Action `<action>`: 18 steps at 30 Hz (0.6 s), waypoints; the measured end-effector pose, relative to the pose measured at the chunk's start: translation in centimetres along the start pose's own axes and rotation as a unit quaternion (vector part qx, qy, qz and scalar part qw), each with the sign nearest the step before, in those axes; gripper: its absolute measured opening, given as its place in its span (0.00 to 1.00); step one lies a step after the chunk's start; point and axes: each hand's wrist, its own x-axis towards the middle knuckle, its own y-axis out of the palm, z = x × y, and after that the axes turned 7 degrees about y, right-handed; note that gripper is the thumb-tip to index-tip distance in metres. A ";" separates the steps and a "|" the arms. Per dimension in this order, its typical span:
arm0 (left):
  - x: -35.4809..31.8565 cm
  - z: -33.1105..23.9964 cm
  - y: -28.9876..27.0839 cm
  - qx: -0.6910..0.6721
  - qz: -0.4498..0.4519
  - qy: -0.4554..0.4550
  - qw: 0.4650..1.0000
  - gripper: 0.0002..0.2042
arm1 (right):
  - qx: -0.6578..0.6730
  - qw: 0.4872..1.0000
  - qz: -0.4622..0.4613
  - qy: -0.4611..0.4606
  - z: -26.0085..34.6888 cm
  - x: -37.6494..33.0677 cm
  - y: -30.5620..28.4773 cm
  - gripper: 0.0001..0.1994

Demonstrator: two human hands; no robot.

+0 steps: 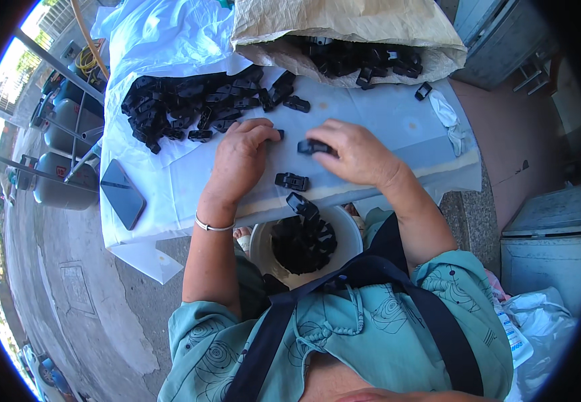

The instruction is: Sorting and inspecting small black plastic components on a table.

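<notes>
Over the middle of the covered table, my right hand (356, 153) pinches a black plastic part (309, 147) that looks like a small clip. My left hand (242, 153) is closed, with a smaller black piece (279, 135) showing at its fingertips. Between my hands and the table's near edge lies another black clip-like part (292, 181). One more black part (302, 205) is at that edge, above a white bucket (257, 249) holding several such parts; whether it rests or falls I cannot tell. Beyond my left hand spreads a heap of black parts (190, 100).
A brown paper sack (371, 27) with black parts in its mouth lies at the far right, beside a white glove (447, 120). A phone (123, 194) rests at the table's left edge. Grey containers (62, 181) stand left; a metal cabinet (545, 234) stands right.
</notes>
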 end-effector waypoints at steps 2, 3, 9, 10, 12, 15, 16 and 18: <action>0.2 -0.6 -0.2 0.028 -0.008 0.026 0.999 0.12 | 0.002 0.998 -0.064 0.003 -1.2 0.3 0.1 0.18; 0.2 -1.1 -0.1 0.027 -0.007 0.027 0.999 0.12 | 0.003 0.992 -0.127 0.005 -1.6 0.4 0.3 0.18; 1.2 -2.7 1.2 0.066 -0.040 -0.081 0.994 0.13 | 0.011 0.990 -0.138 0.019 -1.6 0.7 1.0 0.18; 1.4 -2.5 1.4 0.078 -0.024 -0.093 0.992 0.13 | 0.015 0.991 -0.124 0.044 -1.6 0.7 1.0 0.18; 1.4 -1.9 1.7 0.091 -0.010 -0.106 0.990 0.13 | 0.014 0.990 -0.134 0.036 -1.8 0.7 0.8 0.18; 1.1 -1.5 1.9 0.028 -0.021 -0.037 0.999 0.12 | 0.036 0.987 -0.155 0.021 -1.9 0.7 0.8 0.18; 1.0 -1.6 1.9 -0.011 -0.019 -0.037 0.999 0.15 | 0.058 0.984 -0.166 0.011 -1.9 0.7 0.9 0.18; 0.7 -1.8 1.9 -0.051 -0.014 -0.037 0.998 0.18 | 0.057 0.982 -0.180 -0.015 -1.5 0.9 1.3 0.18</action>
